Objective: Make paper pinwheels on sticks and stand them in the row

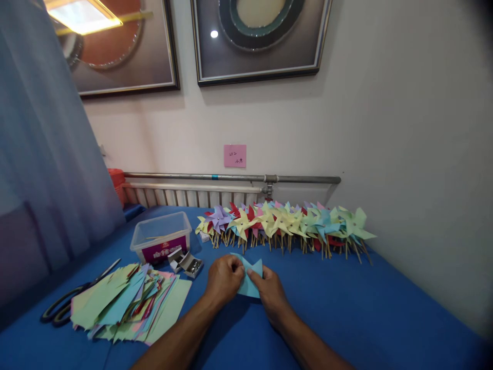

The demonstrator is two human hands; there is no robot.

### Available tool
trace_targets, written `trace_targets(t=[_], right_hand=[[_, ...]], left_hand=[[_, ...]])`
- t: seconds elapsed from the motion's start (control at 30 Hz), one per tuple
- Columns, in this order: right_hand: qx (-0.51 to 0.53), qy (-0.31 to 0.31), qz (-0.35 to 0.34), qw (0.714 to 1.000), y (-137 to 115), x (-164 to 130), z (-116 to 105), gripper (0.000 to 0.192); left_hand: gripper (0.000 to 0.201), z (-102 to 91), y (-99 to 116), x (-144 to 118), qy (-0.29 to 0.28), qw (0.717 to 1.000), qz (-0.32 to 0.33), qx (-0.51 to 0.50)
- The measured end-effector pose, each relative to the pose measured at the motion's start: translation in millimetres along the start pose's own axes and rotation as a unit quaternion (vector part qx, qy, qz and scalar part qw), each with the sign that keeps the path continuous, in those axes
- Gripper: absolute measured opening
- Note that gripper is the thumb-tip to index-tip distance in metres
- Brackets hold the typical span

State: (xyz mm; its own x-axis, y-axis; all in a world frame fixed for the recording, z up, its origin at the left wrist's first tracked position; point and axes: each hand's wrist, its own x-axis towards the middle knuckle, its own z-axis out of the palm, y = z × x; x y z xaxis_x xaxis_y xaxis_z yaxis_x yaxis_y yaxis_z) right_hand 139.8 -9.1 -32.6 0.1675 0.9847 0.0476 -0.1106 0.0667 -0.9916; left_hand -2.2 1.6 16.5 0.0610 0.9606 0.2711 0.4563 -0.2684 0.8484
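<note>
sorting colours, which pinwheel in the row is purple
The purple pinwheel near the row's left end, just right of the plastic box. Those beside it are red, yellow, green or blue.

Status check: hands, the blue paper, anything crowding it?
Left hand and right hand both pinching blue paper. Paper on blue table. Pinwheel row behind, apart.

**Both hands on blue paper piece**

Left hand [223,280] and right hand [271,292] pinch a light-blue folded paper piece [250,277] between them, low over the blue tabletop [365,308]. Left of them: fanned stack of coloured paper squares [127,306], black-handled scissors [73,300], clear plastic box [162,237], small open box of metal pins [188,263]. Behind: row of multicoloured paper pinwheels on wooden sticks [285,226] along the wall.
</note>
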Motion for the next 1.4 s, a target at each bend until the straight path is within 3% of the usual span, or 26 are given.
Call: trace_targets(t=[0.33,0.57,0.7,0.8,0.97,1.13,1.4], right_hand=[[0.019,-0.008,0.009,1.0,0.0,-0.5,0.5,0.037],[0.105,-0.005,0.032,0.994,-6.9,0.0,-2.7,0.041],[0.139,-0.023,0.04,0.989,-12.8,-2.4,-3.2,0.043],[0.14,-0.028,0.042,0.989,-12.4,-2.3,-3.0,0.042],[0.094,-0.038,0.035,0.994,-9.7,-0.5,-2.8,0.042],[0.026,-0.029,0.02,0.999,-10.3,0.0,-1.9,0.04],[0.018,-0.047,0.026,0.998,-16.5,-4.3,0.7,0.045]], left_hand=[[0.013,2.4,-0.4,-0.4,0.007,0.999,0.011,0.045],[0.017,-5.1,-3.6,5.0,0.094,0.995,-0.001,-0.035],[0.021,-2.3,-6.7,9.2,0.042,0.985,-0.086,-0.143],[0.025,2.6,-4.8,8.9,-0.026,0.954,-0.153,-0.255],[0.031,5.4,-0.2,6.2,-0.093,0.923,-0.192,-0.32],[0.034,6.6,-5.3,7.7,-0.098,0.923,-0.195,-0.318],[0.032,7.3,-13.4,9.9,-0.081,0.934,-0.19,-0.293]])
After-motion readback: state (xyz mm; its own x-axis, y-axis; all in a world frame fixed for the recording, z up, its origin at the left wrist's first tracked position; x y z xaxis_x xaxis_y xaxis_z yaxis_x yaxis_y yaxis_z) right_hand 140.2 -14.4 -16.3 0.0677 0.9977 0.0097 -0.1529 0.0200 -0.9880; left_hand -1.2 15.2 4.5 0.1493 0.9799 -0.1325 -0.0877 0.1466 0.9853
